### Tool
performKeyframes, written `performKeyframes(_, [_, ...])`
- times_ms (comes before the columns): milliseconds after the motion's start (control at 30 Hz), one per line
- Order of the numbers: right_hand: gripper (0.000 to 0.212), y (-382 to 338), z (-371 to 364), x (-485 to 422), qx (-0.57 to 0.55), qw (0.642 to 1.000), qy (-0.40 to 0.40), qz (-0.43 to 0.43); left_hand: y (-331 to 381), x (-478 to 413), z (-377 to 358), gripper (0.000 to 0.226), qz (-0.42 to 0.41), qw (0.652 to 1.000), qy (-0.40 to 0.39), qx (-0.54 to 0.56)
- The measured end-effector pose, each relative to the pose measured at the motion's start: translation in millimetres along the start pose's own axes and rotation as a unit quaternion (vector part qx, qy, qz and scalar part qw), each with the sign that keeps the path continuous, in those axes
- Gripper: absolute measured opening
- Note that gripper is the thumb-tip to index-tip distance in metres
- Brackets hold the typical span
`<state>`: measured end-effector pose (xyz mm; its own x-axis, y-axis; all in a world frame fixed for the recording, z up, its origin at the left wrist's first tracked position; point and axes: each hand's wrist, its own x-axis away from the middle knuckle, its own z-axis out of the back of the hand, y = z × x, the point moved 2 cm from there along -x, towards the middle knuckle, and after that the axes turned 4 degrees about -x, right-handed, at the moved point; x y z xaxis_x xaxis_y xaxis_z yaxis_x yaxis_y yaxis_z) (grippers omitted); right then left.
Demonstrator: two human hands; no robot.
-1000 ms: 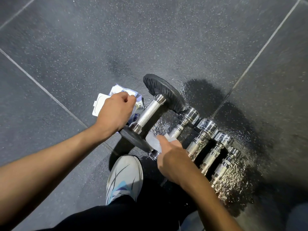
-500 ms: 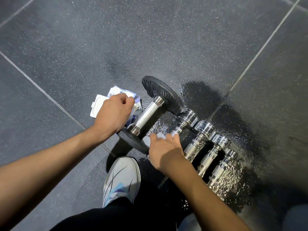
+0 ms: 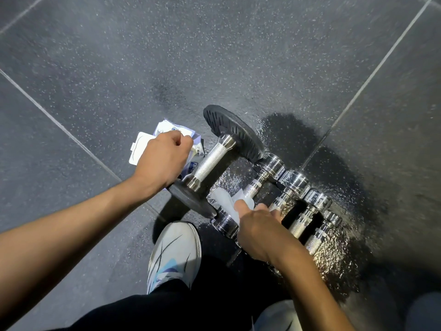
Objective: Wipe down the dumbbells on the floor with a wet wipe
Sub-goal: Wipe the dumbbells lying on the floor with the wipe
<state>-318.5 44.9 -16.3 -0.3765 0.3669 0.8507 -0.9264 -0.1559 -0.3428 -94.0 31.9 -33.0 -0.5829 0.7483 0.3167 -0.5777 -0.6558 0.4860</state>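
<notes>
Right hand (image 3: 260,232) grips a wet wipe (image 3: 223,199) against a chrome dumbbell (image 3: 272,164); at its ten o'clock, left hand (image 3: 163,158) curls over the wipes pack (image 3: 139,149), hold unclear.

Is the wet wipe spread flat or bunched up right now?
Bunched up: the wet wipe sticks out in crumpled folds from the right hand gripping it over a chrome dumbbell.

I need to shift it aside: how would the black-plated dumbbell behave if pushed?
Probably heavy: the black-plated dumbbell has wide plates on a steel bar. It rests on round plate edges, so a push across the bar would likely roll it. The floor beside it glistens wet, so it might also slide.
</notes>
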Motion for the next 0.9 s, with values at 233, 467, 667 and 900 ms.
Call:
performKeyframes(233, [0.06, -9, -21, -6, 0.041, 0.997, 0.056, 0.032, 1, 1, 0, 0.044, 0.0, 1.0, -0.001, 0.001])
performKeyframes(467, [0.054, -2, -8, -19, -0.083, 0.996, -0.011, -0.031, 1, 1, 1, 0.045, -0.005, 1.0, -0.001, -0.007])
performKeyframes(667, [0.053, -4, 3, -7, -0.064, 0.997, -0.041, -0.019, 1, 1, 1, 0.044, -0.006, 1.0, 0.0, -0.01])
performKeyframes(900, [0.048, 0, -7, -19, -0.073, 0.995, -0.054, -0.031, 1, 1, 1, 0.044, -0.004, 1.0, -0.002, -0.006])
